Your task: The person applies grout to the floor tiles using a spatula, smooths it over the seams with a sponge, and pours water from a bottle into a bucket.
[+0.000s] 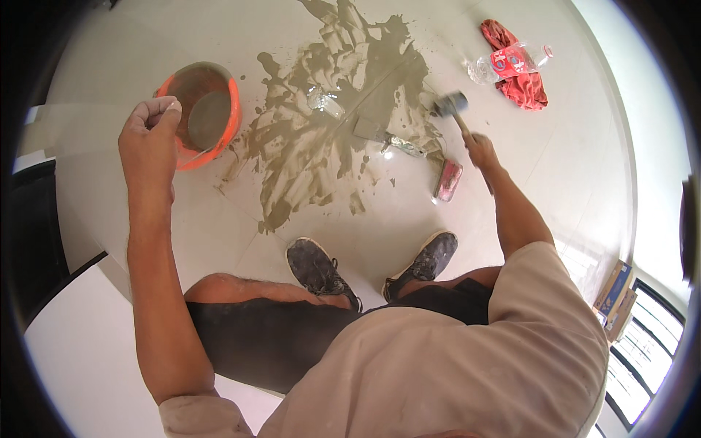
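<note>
I have the right hand (pixel 480 150) wrapped firmly round a wooden-handled mallet with a dark grey, blurred head (pixel 450 105), right of upper centre, by the edge of the smeared grey-brown mortar (pixel 394 80). At upper left, the left hand (pixel 152 128) is curled, thumb against forefinger, before the round orange bucket (pixel 235 109); I can't tell if it pinches anything. I judge tapping the pale tiled floor (pixel 540 175) is in hand; next calls for controlled blows, clear of the broad-bladed metal scraper (pixel 371 130) at centre.
</note>
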{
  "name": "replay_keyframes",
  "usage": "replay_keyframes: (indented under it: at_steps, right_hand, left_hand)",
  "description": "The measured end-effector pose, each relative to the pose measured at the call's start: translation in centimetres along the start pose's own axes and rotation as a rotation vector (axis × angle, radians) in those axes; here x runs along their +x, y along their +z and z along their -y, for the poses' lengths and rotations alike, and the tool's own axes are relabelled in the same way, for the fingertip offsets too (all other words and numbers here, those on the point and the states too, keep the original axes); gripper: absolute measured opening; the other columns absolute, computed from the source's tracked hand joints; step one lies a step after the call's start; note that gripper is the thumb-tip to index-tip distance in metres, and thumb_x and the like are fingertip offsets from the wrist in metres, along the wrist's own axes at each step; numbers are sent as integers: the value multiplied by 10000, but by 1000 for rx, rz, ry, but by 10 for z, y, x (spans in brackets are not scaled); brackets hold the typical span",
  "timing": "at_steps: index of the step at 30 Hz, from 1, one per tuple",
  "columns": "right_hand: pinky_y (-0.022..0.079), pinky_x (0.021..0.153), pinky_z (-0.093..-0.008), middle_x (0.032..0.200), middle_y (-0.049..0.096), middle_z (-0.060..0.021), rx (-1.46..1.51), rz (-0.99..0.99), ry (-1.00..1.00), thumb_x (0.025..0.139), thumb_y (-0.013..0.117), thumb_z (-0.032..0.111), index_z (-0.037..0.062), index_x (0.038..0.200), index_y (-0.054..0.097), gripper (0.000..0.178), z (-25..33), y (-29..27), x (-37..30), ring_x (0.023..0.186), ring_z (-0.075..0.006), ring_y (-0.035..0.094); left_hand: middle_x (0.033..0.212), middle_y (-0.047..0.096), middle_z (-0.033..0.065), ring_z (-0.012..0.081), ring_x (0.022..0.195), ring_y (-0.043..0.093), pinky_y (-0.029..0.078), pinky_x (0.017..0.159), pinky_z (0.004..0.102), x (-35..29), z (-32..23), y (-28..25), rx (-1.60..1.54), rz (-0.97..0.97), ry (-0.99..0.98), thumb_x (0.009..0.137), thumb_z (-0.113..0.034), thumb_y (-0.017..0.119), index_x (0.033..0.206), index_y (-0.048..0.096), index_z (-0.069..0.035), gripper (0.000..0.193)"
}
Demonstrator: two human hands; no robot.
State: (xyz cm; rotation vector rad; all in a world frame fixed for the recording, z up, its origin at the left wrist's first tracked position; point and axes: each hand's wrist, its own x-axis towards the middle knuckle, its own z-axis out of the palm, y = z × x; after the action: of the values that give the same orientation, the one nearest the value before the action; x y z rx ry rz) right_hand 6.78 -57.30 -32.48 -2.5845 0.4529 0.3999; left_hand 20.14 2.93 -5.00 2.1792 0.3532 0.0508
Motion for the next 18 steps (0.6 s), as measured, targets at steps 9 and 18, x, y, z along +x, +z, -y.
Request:
replay_keyframes:
  at_steps: [9, 18]
  right_hand:
    - [425, 1035, -485, 1373, 512, -112, -358, -340, -156, 954, 605, 268, 183, 1477, 484, 544, 86, 28, -50, 1285, -347, 465]
    - [405, 974, -527, 1244, 509, -217, -385, 68, -373, 968, 519, 130, 266, 1593, 297, 677, 174, 104, -63, 1217, -412, 485]
  left_hand:
    - [1022, 671, 62, 150, 971, 610, 481, 901, 301, 0, -3, 8, -9, 26, 7, 919, -204, 676, 1101, 700, -6, 270]
    - [951, 675, 43, 132, 863, 600, 499, 793, 290, -26, -39, 12, 38, -6, 143, 912, -246, 688, 1056, 717, -15, 274]
